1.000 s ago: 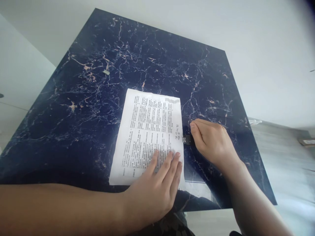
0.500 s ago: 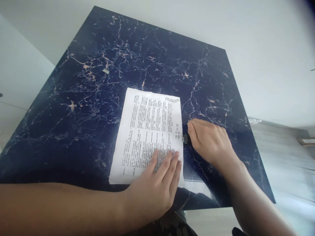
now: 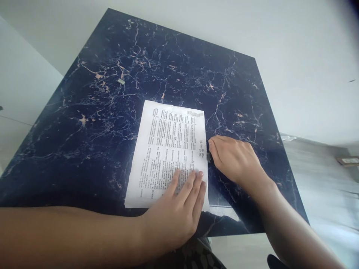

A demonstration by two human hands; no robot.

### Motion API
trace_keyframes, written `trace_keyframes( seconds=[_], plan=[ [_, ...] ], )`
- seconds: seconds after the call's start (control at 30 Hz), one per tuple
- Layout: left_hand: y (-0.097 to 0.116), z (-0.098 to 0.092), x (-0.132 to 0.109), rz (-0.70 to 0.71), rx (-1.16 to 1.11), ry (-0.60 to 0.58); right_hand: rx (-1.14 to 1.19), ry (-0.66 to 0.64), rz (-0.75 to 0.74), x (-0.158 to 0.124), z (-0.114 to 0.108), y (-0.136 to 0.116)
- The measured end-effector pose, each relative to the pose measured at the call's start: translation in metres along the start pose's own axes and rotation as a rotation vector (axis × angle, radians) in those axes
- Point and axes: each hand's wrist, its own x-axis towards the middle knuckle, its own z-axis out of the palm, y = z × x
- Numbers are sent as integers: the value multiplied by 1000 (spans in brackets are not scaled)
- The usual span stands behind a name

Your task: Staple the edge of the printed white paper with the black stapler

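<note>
A stack of printed sheets (image 3: 168, 149) lies on the dark blue marbled table, with a barcode in its top right corner and handwriting along the right margin. My left hand (image 3: 179, 209) rests flat on the lower right of the sheets, fingers spread. At their right edge, my right hand (image 3: 234, 157) is closed around a small dark stapler (image 3: 209, 157). Only the stapler's front end shows, right against the paper's edge; the palm and fingers hide the rest.
Farther back on the table (image 3: 179, 56) lies a small silvery strip (image 3: 121, 81). Pale walls stand behind and to the left. Beyond the table's right side is a grey floor with a box-like object (image 3: 349, 160).
My right hand has shifted slightly left with the stapler, bringing its front end closer over the paper's right edge. My left hand has stayed in place on the sheets.
</note>
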Motion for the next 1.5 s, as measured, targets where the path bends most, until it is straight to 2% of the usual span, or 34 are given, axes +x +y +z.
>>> trace_keyframes(
  seconds=[0.13,0.23,0.5,0.73,1.03,1.23,1.4,1.5],
  plan=[
    [0,1,0,-7,17,4,-68,7,-41,0,3,-3],
    [0,1,0,-11,26,5,-30,26,-20,0,2,-2],
    [0,1,0,-10,28,-12,390,64,95,-4,-2,16],
    [0,0,0,-21,38,-24,541,42,71,-5,-9,21],
    [-1,-1,0,-25,50,-31,503,49,97,-6,-9,27],
    [-4,-4,2,8,64,-50,461,45,155,-6,-9,46],
    [-3,0,1,-12,53,-74,444,63,197,-5,-5,62],
    [-5,3,3,-10,37,-83,465,31,194,-6,-6,67]
  ],
)
